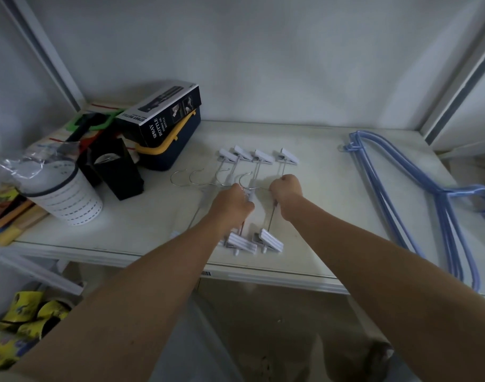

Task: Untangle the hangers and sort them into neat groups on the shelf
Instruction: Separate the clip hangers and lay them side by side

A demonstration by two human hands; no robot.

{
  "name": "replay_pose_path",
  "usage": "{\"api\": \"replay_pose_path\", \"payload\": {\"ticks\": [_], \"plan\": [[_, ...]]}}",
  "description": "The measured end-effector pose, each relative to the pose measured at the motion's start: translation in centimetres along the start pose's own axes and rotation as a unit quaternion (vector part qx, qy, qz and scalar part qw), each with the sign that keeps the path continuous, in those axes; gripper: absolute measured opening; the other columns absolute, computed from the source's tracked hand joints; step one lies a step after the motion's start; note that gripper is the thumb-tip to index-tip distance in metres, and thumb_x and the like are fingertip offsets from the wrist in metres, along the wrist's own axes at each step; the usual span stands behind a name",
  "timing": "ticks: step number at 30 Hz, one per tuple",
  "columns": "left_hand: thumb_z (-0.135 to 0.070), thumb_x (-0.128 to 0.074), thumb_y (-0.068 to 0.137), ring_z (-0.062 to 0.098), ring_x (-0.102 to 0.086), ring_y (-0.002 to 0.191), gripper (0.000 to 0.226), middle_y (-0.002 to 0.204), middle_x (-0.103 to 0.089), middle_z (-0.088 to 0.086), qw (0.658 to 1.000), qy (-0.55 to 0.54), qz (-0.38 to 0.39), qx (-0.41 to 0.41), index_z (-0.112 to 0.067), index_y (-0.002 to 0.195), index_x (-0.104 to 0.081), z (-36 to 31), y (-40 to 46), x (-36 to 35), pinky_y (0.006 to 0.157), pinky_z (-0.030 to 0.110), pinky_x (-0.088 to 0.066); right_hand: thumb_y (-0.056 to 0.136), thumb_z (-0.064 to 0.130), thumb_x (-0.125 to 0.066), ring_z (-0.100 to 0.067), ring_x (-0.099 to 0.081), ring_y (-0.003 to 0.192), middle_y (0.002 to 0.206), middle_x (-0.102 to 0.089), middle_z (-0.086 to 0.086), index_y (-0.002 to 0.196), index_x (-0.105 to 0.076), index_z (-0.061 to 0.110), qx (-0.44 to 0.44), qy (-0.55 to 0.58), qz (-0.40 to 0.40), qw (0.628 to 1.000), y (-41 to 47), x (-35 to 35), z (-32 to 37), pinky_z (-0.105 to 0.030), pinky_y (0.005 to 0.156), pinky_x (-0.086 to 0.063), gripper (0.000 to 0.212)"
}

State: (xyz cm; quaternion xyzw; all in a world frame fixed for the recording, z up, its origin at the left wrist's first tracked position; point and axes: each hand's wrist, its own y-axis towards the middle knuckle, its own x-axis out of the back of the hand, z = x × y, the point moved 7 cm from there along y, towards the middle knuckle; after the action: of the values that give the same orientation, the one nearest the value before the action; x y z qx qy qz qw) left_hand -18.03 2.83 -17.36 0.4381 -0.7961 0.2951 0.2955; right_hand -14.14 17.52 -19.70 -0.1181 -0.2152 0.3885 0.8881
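Left hand [231, 201] curled shut around the middle of the clip hangers [252, 172], fingers wrapped over the bars where the hooks meet. Right hand [286, 190] fisted just beside it, pinching what looks like a thin metal bar (exact contact hard to tell). Likely both are squaring up the set so the bars lie parallel. The hangers sit mid-shelf [318, 260], white clips [259, 155] fanned toward the back wall, two more clips near the front edge, chrome hooks [197, 176] pointing left. Blue hangers [417, 199] already stacked as their own group along the right side, running front edge to back corner. Spray bottle box [164, 117], white cup [65, 193] and other clutter fill the left end, well apart.
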Motion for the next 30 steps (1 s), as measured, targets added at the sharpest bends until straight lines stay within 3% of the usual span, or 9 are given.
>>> {"api": "replay_pose_path", "payload": {"ticks": [3,5,8,11,15,17,21,27,30], "plan": [[-0.024,-0.048,0.092,0.023,-0.060,0.074,0.015,0.088,-0.065,0.009,0.998,0.044,-0.051,-0.021,-0.011,0.094,-0.053,-0.3,0.3,1.8,0.061,0.033,-0.047,0.088,0.005,-0.039,-0.037,-0.057,0.112,0.134,-0.047,-0.016,0.135,-0.045,0.002,0.047,-0.079,-0.007,0.996,-0.2,0.6,1.0,-0.030,0.069,-0.047,0.047],[-0.023,-0.045,0.093,0.018,-0.054,0.067,0.016,0.082,-0.062,0.006,0.994,0.049,-0.090,-0.030,-0.011,0.092,-0.055,-0.2,0.4,3.3,0.054,0.028,-0.041,0.090,0.005,-0.041,-0.033,-0.050,0.124,0.143,-0.044,-0.013,0.141,-0.042,0.007,0.059,-0.093,-0.008,0.994,-0.3,1.1,1.1,-0.030,0.086,-0.047,0.051],[-0.025,-0.045,0.093,0.020,-0.055,0.069,0.016,0.082,-0.061,0.006,0.990,0.039,-0.132,-0.003,-0.013,0.089,-0.055,1.3,0.4,5.5,0.055,0.029,-0.040,0.087,0.004,-0.042,-0.032,-0.049,0.125,0.141,-0.046,-0.012,0.137,-0.048,0.011,0.070,-0.113,-0.023,0.991,-0.5,1.7,1.5,-0.040,0.103,-0.046,0.050],[-0.024,-0.047,0.091,0.025,-0.062,0.077,0.012,0.085,-0.064,0.006,0.989,0.036,-0.140,0.039,-0.016,0.085,-0.054,3.2,0.7,6.7,0.061,0.031,-0.044,0.080,0.002,-0.043,-0.033,-0.053,0.121,0.133,-0.052,-0.011,0.123,-0.058,0.013,0.112,-0.130,-0.034,0.985,-0.8,1.4,3.0,-0.042,0.101,-0.047,0.047],[-0.018,-0.048,0.091,0.022,-0.058,0.064,0.027,0.070,-0.061,0.009,0.987,0.066,-0.137,0.060,-0.013,0.065,-0.055,4.4,0.6,7.7,0.052,0.026,-0.039,0.081,-0.001,-0.044,-0.028,-0.057,0.115,0.122,-0.063,-0.010,0.114,-0.065,0.010,0.188,-0.188,0.000,0.964,-1.1,-1.4,6.5,-0.025,0.089,-0.044,0.040],[-0.018,-0.052,0.087,0.021,-0.063,0.064,0.021,0.071,-0.066,0.012,0.990,0.071,-0.101,0.070,-0.010,0.073,-0.065,4.9,0.6,7.4,0.053,0.030,-0.048,0.084,0.001,-0.045,-0.027,-0.060,0.111,0.118,-0.067,-0.009,0.109,-0.069,0.011,0.217,-0.236,0.028,0.947,-1.1,-3.3,8.0,-0.023,0.086,-0.044,0.037],[-0.027,-0.065,0.078,0.021,-0.070,0.062,0.021,0.063,-0.069,0.005,0.996,0.073,0.001,0.054,-0.009,0.069,-0.068,5.5,0.1,5.3,0.073,0.035,-0.060,0.089,0.010,-0.049,-0.031,-0.059,0.112,0.120,-0.065,-0.012,0.109,-0.070,0.012,0.256,-0.332,0.076,0.905,-0.7,-6.7,9.4,-0.033,0.093,-0.049,0.030],[-0.031,-0.070,0.077,0.023,-0.064,0.069,0.019,0.064,-0.063,0.000,0.993,0.108,0.009,0.050,-0.013,0.072,-0.065,5.6,0.7,4.5,0.068,0.029,-0.052,0.092,0.007,-0.046,-0.029,-0.059,0.114,0.127,-0.062,-0.006,0.116,-0.068,0.010,0.249,-0.425,0.136,0.859,-0.1,-9.6,7.5,-0.032,0.094,-0.048,0.033],[-0.026,-0.072,0.073,0.023,-0.071,0.076,0.015,0.073,-0.072,0.004,0.995,0.081,0.024,0.056,-0.012,0.079,-0.072,5.8,0.9,4.3,0.080,0.036,-0.058,0.091,0.013,-0.044,-0.029,-0.059,0.108,0.115,-0.065,-0.005,0.106,-0.068,0.010,0.233,-0.463,0.125,0.846,0.8,-9.8,7.0,-0.048,0.099,-0.046,0.029]]}}
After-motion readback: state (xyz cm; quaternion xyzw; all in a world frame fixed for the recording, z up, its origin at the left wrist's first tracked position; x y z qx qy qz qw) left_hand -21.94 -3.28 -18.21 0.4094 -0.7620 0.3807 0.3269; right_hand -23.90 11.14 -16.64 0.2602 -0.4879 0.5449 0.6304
